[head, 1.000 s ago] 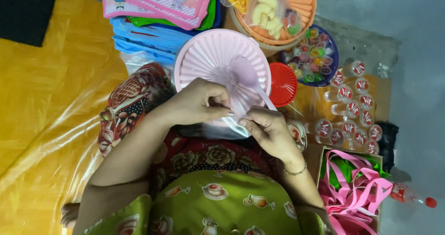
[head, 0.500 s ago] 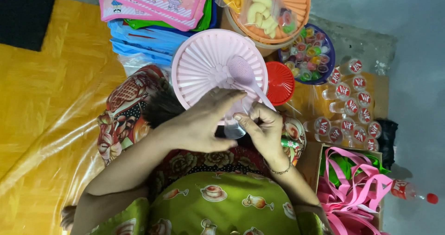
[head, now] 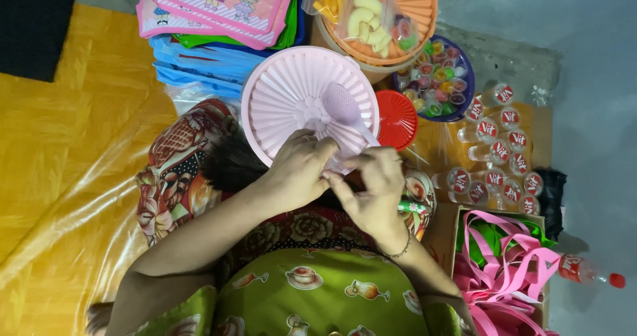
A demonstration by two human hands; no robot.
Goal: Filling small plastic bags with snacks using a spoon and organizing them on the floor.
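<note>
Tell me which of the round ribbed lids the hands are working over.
The big pale pink lid: both the left hand and right hand sit at its near edge. The orange lid and small red lid lie untouched.

1. Left hand (head: 296,170) has shifted rightward, its fingertips now meeting those of the right hand (head: 373,189).
2. Pink slotted plastic spoon (head: 350,112), earlier largely hidden, now lies exposed on the round ribbed pink plastic lid (head: 286,96).

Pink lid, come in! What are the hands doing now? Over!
Both hands, left hand and right hand, pinched together at near edge of pink lid. Pink spoon lying on lid. Red lid just beside. Over.
</note>
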